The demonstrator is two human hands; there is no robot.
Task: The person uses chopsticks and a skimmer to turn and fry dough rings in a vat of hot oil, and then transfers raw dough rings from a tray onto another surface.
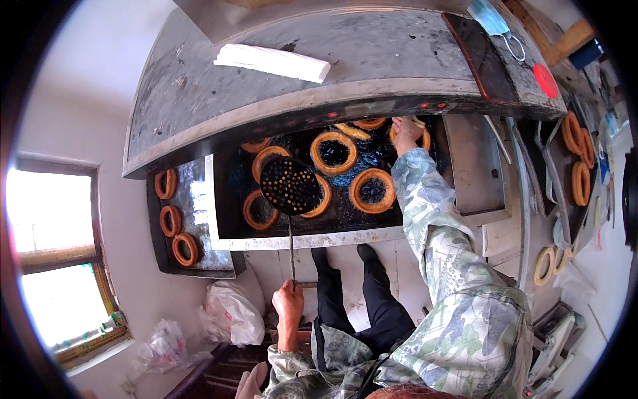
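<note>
Clock face centred on the vat (312, 240); 12 is away from the body.

Left hand (288, 304): between 6 and 7 o'clock, fingers curled round the handle of the skimmer (290, 185). Skimmer's perforated black head sits at 9 o'clock, over part of the vat, overlapping brown rings (355, 192) in view.

Right hand (404, 135): 2 o'clock, arm extended, over a ring near the far edge. Pale dough (419, 123) shows at the fingers; cannot tell whether they pinch it or only lie beside it.

Rings in the dark oil: one at 12, one between 3 and 4, one at 6 partly behind the skimmer, one at 8, one between 9 and 10; others partly hidden under the grey hood (372, 53).

Surroundings: tray (199, 271) between 8 and 9, three brown rings in it. More brown rings (581, 184) at 3; pale rings (537, 266) at 4. White roll (272, 62) on the hood at 11; red disc (545, 80) at 2; plastic bag (232, 312) at 7
</note>
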